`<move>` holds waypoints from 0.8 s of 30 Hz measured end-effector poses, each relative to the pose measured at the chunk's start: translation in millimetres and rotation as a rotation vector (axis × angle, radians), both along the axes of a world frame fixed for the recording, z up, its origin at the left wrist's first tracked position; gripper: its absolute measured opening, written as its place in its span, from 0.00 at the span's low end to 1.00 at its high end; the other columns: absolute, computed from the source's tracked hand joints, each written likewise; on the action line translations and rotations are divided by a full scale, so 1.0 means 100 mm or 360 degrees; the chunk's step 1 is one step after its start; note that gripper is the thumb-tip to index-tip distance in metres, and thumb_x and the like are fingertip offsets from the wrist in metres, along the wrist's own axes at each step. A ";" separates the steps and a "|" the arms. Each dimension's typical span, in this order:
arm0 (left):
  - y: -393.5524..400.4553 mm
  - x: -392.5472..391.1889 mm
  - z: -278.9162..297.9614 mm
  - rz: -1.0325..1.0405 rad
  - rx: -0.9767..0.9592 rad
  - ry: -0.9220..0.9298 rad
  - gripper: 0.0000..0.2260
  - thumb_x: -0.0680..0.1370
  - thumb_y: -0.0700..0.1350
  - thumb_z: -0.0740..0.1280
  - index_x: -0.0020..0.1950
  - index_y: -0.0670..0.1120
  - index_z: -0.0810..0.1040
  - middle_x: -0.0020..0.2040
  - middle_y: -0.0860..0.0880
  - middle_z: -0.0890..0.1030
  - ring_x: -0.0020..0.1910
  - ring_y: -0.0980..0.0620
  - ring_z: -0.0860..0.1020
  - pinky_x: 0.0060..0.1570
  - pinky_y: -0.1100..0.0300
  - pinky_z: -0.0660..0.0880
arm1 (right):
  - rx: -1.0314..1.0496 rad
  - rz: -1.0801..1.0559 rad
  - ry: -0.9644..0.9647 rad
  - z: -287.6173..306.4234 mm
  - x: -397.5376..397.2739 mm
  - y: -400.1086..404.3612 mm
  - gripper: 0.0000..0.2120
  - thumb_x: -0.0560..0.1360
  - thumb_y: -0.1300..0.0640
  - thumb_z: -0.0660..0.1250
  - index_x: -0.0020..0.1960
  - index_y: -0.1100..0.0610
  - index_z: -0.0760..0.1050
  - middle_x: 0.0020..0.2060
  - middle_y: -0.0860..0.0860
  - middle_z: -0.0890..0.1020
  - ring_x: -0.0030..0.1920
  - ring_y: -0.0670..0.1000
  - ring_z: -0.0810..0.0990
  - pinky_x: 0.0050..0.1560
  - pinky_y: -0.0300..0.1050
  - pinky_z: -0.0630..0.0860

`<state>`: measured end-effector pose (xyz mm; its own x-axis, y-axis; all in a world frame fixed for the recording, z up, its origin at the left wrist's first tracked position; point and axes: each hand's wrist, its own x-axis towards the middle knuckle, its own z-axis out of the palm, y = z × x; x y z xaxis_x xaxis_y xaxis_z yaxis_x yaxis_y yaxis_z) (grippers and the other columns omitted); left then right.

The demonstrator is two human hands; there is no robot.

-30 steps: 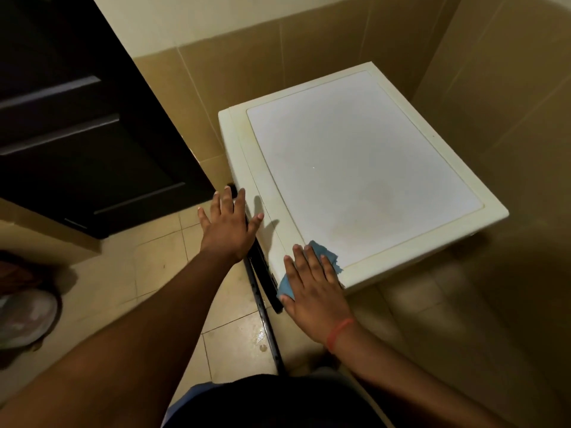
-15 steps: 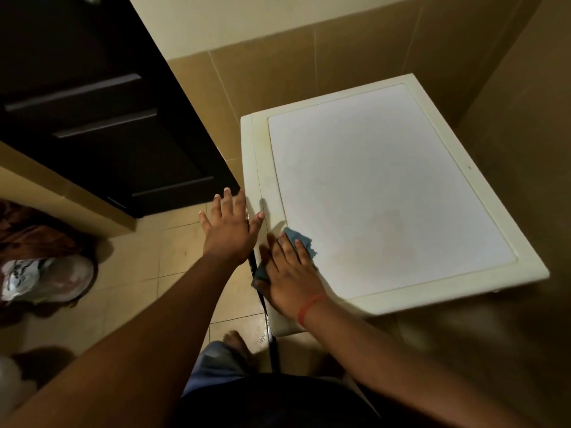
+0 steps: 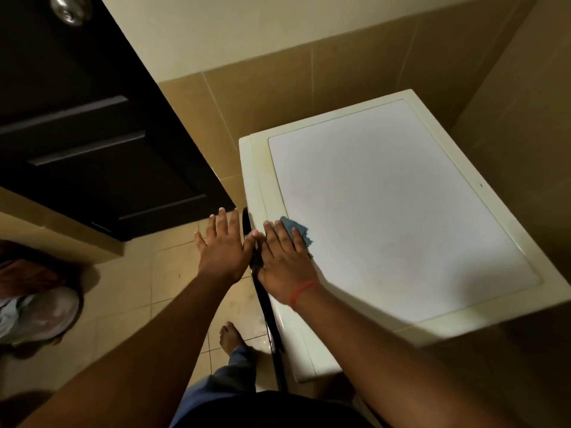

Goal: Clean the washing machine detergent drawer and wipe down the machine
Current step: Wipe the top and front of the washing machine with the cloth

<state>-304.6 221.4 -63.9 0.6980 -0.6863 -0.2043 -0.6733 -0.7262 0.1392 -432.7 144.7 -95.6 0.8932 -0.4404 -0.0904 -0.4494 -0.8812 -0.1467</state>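
Observation:
The cream-white washing machine (image 3: pixel 401 211) stands in the tiled corner, and I look down on its flat top. My right hand (image 3: pixel 285 261) lies flat, fingers straight, pressing a blue cloth (image 3: pixel 295 228) onto the top near its front left edge. Only the far end of the cloth shows past my fingers. My left hand (image 3: pixel 222 247) hovers open with spread fingers just left of the machine's front edge, thumb close to the black front trim (image 3: pixel 265 307). The detergent drawer is not in sight.
A dark wooden door (image 3: pixel 92 134) with a round metal knob (image 3: pixel 71 9) stands at the left. Tan tiled walls close in behind and to the right of the machine. A bundle of bags and cloth (image 3: pixel 34 304) lies on the floor at far left. My bare foot (image 3: pixel 230 336) stands by the machine's front.
My right hand has slid the cloth along the front edge of the top, from the near corner toward the far left end. My left hand kept its place beside the front edge.

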 end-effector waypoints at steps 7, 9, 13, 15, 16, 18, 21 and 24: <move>0.04 0.49 -0.04 0.0036 0.0007 0.0041 0.32 0.81 0.65 0.43 0.81 0.52 0.43 0.82 0.46 0.44 0.80 0.45 0.41 0.75 0.38 0.43 | 0.0024 -0.0068 -0.0017 0.03 -0.22 0.17 0.30 0.81 0.44 0.50 0.79 0.57 0.53 0.78 0.58 0.54 0.78 0.60 0.49 0.75 0.62 0.51; 0.09 0.55 -0.09 0.0057 0.0048 0.0037 0.33 0.80 0.66 0.43 0.81 0.52 0.43 0.82 0.46 0.44 0.80 0.44 0.41 0.75 0.37 0.43 | 0.0024 -0.0089 0.0006 0.02 -0.21 0.15 0.30 0.81 0.44 0.49 0.79 0.57 0.54 0.78 0.59 0.54 0.78 0.60 0.49 0.75 0.62 0.52; 0.11 0.54 -0.16 0.0055 0.0023 0.0072 0.32 0.81 0.65 0.44 0.81 0.51 0.44 0.82 0.46 0.44 0.80 0.44 0.42 0.75 0.37 0.43 | -0.0059 -0.0116 0.0053 0.01 0.31 -0.14 0.31 0.81 0.42 0.48 0.79 0.56 0.52 0.79 0.58 0.53 0.78 0.61 0.48 0.75 0.63 0.51; 0.13 0.51 -0.17 0.0019 0.0016 0.0064 0.32 0.81 0.65 0.43 0.81 0.52 0.44 0.82 0.46 0.44 0.80 0.44 0.42 0.75 0.37 0.43 | -0.0067 -0.0155 0.0104 0.00 0.42 -0.20 0.31 0.81 0.41 0.48 0.79 0.56 0.50 0.79 0.58 0.52 0.78 0.61 0.47 0.75 0.63 0.51; 0.14 0.50 -0.17 0.0005 0.0015 0.0065 0.32 0.81 0.65 0.43 0.81 0.52 0.44 0.82 0.46 0.44 0.80 0.44 0.42 0.75 0.37 0.43 | -0.0059 -0.0173 0.0104 0.00 0.40 -0.17 0.32 0.81 0.41 0.47 0.79 0.56 0.50 0.79 0.58 0.52 0.78 0.61 0.47 0.75 0.62 0.51; 0.16 0.51 -0.16 0.0006 0.0006 0.0069 0.32 0.81 0.66 0.43 0.81 0.52 0.44 0.82 0.46 0.43 0.80 0.44 0.42 0.75 0.37 0.43 | -0.0037 -0.0179 0.0084 0.02 0.21 -0.02 0.32 0.81 0.41 0.48 0.79 0.57 0.50 0.79 0.59 0.51 0.78 0.62 0.47 0.75 0.62 0.51; 0.19 0.54 -0.16 -0.0004 0.0015 0.0039 0.32 0.80 0.66 0.43 0.81 0.52 0.44 0.82 0.46 0.43 0.80 0.43 0.41 0.75 0.37 0.42 | -0.0016 -0.0139 0.0083 0.04 -0.06 0.13 0.31 0.81 0.42 0.46 0.79 0.57 0.51 0.79 0.59 0.52 0.78 0.62 0.47 0.75 0.62 0.51; 0.19 0.51 -0.19 -0.0035 0.0044 0.0018 0.32 0.80 0.67 0.43 0.81 0.53 0.45 0.82 0.46 0.43 0.80 0.43 0.42 0.75 0.37 0.42 | -0.0038 -0.0153 0.0054 0.02 0.13 -0.01 0.31 0.81 0.41 0.46 0.79 0.57 0.52 0.79 0.59 0.52 0.78 0.62 0.47 0.75 0.62 0.51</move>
